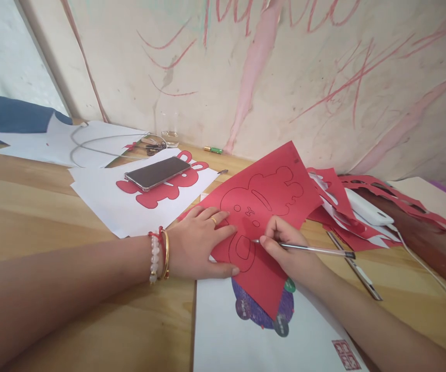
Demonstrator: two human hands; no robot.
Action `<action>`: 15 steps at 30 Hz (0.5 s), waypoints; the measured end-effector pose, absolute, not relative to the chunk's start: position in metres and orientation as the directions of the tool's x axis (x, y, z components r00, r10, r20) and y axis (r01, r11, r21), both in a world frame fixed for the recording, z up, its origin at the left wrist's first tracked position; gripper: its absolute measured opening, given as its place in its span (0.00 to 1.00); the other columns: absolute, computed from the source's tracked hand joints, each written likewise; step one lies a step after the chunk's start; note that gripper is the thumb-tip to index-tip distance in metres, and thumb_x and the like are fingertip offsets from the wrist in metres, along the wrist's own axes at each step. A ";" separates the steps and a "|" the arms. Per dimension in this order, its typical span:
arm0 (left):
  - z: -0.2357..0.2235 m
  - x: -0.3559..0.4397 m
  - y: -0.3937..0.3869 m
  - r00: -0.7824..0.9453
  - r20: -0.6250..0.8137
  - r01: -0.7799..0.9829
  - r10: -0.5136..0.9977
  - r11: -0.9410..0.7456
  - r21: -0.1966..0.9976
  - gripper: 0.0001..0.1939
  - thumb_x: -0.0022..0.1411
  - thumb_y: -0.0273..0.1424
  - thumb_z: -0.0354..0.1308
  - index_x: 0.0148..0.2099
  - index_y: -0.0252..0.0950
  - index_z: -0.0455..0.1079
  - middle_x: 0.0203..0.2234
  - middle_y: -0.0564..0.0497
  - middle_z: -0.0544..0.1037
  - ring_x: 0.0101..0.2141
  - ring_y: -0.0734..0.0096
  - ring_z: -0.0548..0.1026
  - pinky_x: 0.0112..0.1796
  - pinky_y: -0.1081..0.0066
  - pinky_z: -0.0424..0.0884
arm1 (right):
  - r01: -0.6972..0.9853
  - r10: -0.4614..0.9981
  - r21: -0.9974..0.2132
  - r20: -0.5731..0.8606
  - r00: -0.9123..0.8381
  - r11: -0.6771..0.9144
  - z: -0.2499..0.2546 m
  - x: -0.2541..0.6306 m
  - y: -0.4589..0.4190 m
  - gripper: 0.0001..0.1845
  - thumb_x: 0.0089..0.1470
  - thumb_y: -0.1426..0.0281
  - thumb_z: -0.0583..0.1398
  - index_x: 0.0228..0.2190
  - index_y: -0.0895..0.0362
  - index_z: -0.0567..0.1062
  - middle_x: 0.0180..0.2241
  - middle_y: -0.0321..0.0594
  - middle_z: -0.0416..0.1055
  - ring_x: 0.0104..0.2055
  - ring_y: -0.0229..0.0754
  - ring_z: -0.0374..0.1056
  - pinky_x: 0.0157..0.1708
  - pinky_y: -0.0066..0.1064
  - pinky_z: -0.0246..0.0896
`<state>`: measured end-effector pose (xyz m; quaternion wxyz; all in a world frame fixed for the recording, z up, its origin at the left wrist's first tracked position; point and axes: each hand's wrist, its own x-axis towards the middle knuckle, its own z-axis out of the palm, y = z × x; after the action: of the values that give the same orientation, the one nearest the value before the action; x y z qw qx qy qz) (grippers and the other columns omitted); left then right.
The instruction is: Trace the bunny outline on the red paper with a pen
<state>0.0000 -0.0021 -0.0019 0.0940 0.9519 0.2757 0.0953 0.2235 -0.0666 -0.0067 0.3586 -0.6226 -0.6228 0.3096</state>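
A red paper sheet [269,194] with a drawn cartoon outline lies tilted on the wooden table [33,206]. My left hand [200,243] rests flat on its left edge with fingers stretched out, pinning it down; the wrist carries a gold bangle and a bead bracelet. My right hand [287,250] is closed on a thin metal-handled craft knife [316,250], its tip touching the red sheet near the lower part of the outline. Under the red sheet lies a white sheet [238,341] with a purple round print.
A phone [157,172] lies on a red cut-out shape on white paper at the left. Red paper scraps [347,206], a white device with cable [366,209] and a pen [356,268] lie at the right. A glass [170,135] stands by the scribbled wall.
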 end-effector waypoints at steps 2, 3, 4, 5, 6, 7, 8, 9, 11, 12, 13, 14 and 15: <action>-0.001 0.000 -0.001 0.838 0.132 0.495 0.529 -0.840 0.222 0.34 0.59 0.57 0.49 0.59 0.41 0.65 0.59 0.41 0.63 0.59 0.46 0.59 0.57 0.45 0.52 | 0.548 0.998 -0.836 0.056 0.030 0.031 -0.007 0.223 -0.067 0.12 0.55 0.69 0.55 0.24 0.53 0.57 0.19 0.25 0.51 0.20 0.32 0.47 0.20 0.24 0.43; -0.001 0.001 -0.001 0.841 0.135 0.492 0.525 -0.844 0.216 0.34 0.59 0.56 0.49 0.58 0.40 0.65 0.58 0.40 0.64 0.59 0.46 0.59 0.57 0.45 0.52 | 0.544 0.998 -0.838 0.054 0.029 0.030 -0.006 0.223 -0.067 0.12 0.55 0.69 0.56 0.24 0.53 0.56 0.19 0.25 0.51 0.20 0.31 0.47 0.20 0.24 0.43; -0.001 0.001 0.000 0.842 0.137 0.490 0.522 -0.846 0.210 0.33 0.59 0.55 0.50 0.58 0.40 0.66 0.58 0.40 0.65 0.59 0.47 0.59 0.58 0.46 0.52 | 0.543 0.998 -0.840 0.051 0.028 0.028 -0.006 0.223 -0.067 0.13 0.55 0.69 0.56 0.23 0.53 0.56 0.19 0.25 0.51 0.20 0.31 0.47 0.20 0.24 0.43; -0.001 0.001 0.000 0.843 0.139 0.489 0.520 -0.847 0.207 0.32 0.59 0.54 0.51 0.58 0.40 0.66 0.58 0.40 0.65 0.58 0.47 0.60 0.58 0.46 0.52 | 0.542 0.998 -0.840 0.048 0.028 0.025 -0.006 0.222 -0.067 0.13 0.55 0.69 0.56 0.23 0.53 0.56 0.18 0.25 0.51 0.20 0.31 0.47 0.20 0.24 0.42; -0.001 0.001 0.000 0.842 0.140 0.489 0.520 -0.848 0.204 0.32 0.59 0.54 0.51 0.58 0.40 0.66 0.58 0.40 0.65 0.58 0.48 0.60 0.57 0.45 0.52 | 0.544 0.999 -0.839 0.045 0.029 0.022 -0.006 0.222 -0.067 0.13 0.55 0.69 0.56 0.23 0.53 0.56 0.18 0.25 0.51 0.20 0.31 0.46 0.20 0.24 0.42; -0.001 0.001 0.000 0.842 0.143 0.488 0.520 -0.848 0.204 0.31 0.59 0.53 0.51 0.58 0.40 0.66 0.58 0.40 0.65 0.58 0.48 0.60 0.58 0.46 0.52 | 0.546 0.998 -0.837 0.046 0.032 0.021 -0.006 0.222 -0.067 0.13 0.55 0.69 0.56 0.23 0.53 0.56 0.18 0.25 0.51 0.20 0.31 0.46 0.19 0.24 0.42; -0.002 0.001 0.000 0.843 0.145 0.487 0.518 -0.849 0.204 0.31 0.59 0.53 0.51 0.58 0.40 0.66 0.58 0.40 0.65 0.58 0.48 0.60 0.58 0.46 0.52 | 0.551 0.998 -0.834 0.048 0.033 0.022 -0.007 0.222 -0.067 0.13 0.55 0.69 0.56 0.23 0.53 0.56 0.18 0.25 0.51 0.20 0.31 0.46 0.19 0.24 0.42; -0.002 0.001 0.001 0.844 0.147 0.485 0.516 -0.850 0.205 0.31 0.59 0.53 0.51 0.58 0.41 0.65 0.58 0.41 0.65 0.58 0.49 0.60 0.58 0.46 0.52 | 0.557 0.998 -0.830 0.052 0.032 0.025 -0.007 0.222 -0.067 0.13 0.55 0.69 0.56 0.23 0.53 0.56 0.18 0.25 0.51 0.20 0.31 0.47 0.19 0.24 0.42; -0.003 0.001 0.001 0.844 0.143 0.484 0.517 -0.849 0.211 0.32 0.59 0.54 0.51 0.58 0.41 0.65 0.58 0.41 0.64 0.59 0.49 0.59 0.58 0.46 0.52 | 0.568 0.998 -0.823 0.050 0.031 0.024 -0.008 0.222 -0.066 0.13 0.55 0.69 0.55 0.23 0.53 0.56 0.18 0.25 0.51 0.20 0.32 0.47 0.19 0.24 0.43; -0.003 0.002 0.000 0.844 0.139 0.485 0.518 -0.848 0.214 0.31 0.59 0.54 0.51 0.58 0.41 0.65 0.58 0.42 0.64 0.59 0.49 0.59 0.57 0.46 0.52 | 0.572 0.999 -0.820 0.044 0.031 0.018 -0.008 0.222 -0.066 0.13 0.55 0.69 0.55 0.24 0.53 0.56 0.18 0.25 0.51 0.20 0.32 0.47 0.19 0.24 0.43; -0.003 0.002 0.000 0.842 0.134 0.489 0.522 -0.845 0.217 0.31 0.59 0.54 0.50 0.58 0.41 0.65 0.59 0.42 0.64 0.59 0.48 0.58 0.57 0.46 0.53 | 0.575 0.999 -0.818 0.037 0.033 0.011 -0.008 0.222 -0.066 0.12 0.55 0.69 0.55 0.24 0.53 0.56 0.18 0.25 0.50 0.20 0.32 0.47 0.19 0.24 0.43; -0.003 0.002 0.000 0.838 0.128 0.497 0.530 -0.839 0.220 0.32 0.59 0.54 0.50 0.58 0.42 0.64 0.59 0.42 0.63 0.59 0.48 0.58 0.57 0.46 0.53 | 0.577 0.999 -0.817 0.031 0.035 0.005 -0.008 0.222 -0.066 0.12 0.55 0.69 0.55 0.24 0.53 0.56 0.18 0.25 0.50 0.20 0.32 0.47 0.19 0.24 0.43; -0.003 0.002 0.000 0.833 0.123 0.506 0.539 -0.833 0.224 0.32 0.58 0.55 0.50 0.58 0.42 0.64 0.59 0.43 0.63 0.59 0.47 0.58 0.57 0.46 0.53 | 0.576 0.999 -0.817 0.026 0.037 0.000 -0.007 0.222 -0.066 0.12 0.55 0.69 0.55 0.23 0.53 0.56 0.18 0.25 0.50 0.20 0.32 0.47 0.19 0.24 0.43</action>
<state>0.0021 -0.0001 -0.0028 0.0915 0.9530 0.2742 0.0909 0.2220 -0.0664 -0.0071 0.3397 -0.6350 -0.6202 0.3110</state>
